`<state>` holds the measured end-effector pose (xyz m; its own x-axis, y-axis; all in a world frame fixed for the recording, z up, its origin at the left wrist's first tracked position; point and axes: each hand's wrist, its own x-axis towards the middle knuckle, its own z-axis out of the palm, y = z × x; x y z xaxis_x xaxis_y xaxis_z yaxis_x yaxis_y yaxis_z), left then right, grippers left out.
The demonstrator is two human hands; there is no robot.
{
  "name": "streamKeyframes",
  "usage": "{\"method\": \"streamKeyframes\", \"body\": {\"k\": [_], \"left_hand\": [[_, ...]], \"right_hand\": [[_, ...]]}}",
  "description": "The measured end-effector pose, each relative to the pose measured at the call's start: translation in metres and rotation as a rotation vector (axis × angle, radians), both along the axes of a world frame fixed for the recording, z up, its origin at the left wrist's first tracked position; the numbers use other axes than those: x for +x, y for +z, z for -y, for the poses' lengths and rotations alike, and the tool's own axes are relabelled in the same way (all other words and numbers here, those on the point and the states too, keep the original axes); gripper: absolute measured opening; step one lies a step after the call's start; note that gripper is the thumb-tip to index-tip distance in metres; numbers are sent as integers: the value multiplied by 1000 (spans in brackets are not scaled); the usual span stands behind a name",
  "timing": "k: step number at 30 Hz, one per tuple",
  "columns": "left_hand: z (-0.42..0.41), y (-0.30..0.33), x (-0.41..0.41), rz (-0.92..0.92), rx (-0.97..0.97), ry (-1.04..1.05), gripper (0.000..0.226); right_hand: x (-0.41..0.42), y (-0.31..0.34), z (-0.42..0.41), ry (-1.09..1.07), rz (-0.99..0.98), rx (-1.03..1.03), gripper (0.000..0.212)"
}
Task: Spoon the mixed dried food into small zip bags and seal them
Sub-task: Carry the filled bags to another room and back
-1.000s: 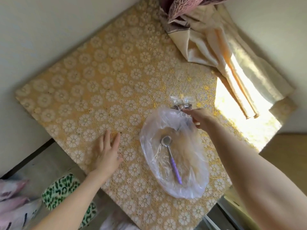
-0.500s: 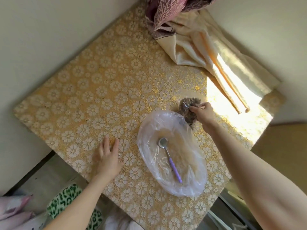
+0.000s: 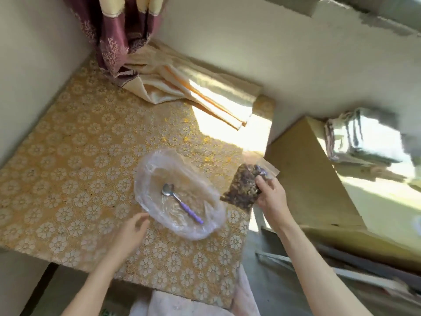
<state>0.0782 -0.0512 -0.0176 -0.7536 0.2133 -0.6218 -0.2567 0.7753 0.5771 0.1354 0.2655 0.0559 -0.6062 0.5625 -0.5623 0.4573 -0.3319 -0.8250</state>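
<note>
A small zip bag [image 3: 245, 187] full of dark mixed dried food hangs over the table's right edge, gripped by my right hand [image 3: 271, 197] near its top. On the table lies a clear plastic bag [image 3: 182, 192] spread over an oval dish, and a spoon with a purple handle [image 3: 182, 205] lies inside it. My left hand [image 3: 131, 233] hovers just left of that bag above the table, fingers relaxed and holding nothing.
The table [image 3: 79, 156] wears a yellow floral cloth and sits in a wall corner. A cream and maroon curtain [image 3: 164, 71] drapes onto its far side. A brown cardboard box [image 3: 314, 179] stands right of the table. Pink fabric [image 3: 189, 304] hangs at the near edge.
My right hand has lifted the filled zip bag off the table and carried it right, past the table edge. My left hand rose from the cloth and moved toward the plastic bag. The view swung right.
</note>
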Motion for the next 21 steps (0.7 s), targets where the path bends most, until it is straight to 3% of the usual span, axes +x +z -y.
{"method": "streamKeyframes", "body": {"k": [8,16,21], "left_hand": [[-88,44,112,0,214,-228,21],[-187,61,252,9,296,-654,17],[-256,67,348,99,356,-829,17]], "right_hand": [[241,-6,-2,-480,-11,-223,30],[454,-10,8,-1043,-125,-548,32],[566,-9,28,-1319,-196,-597,34]]}}
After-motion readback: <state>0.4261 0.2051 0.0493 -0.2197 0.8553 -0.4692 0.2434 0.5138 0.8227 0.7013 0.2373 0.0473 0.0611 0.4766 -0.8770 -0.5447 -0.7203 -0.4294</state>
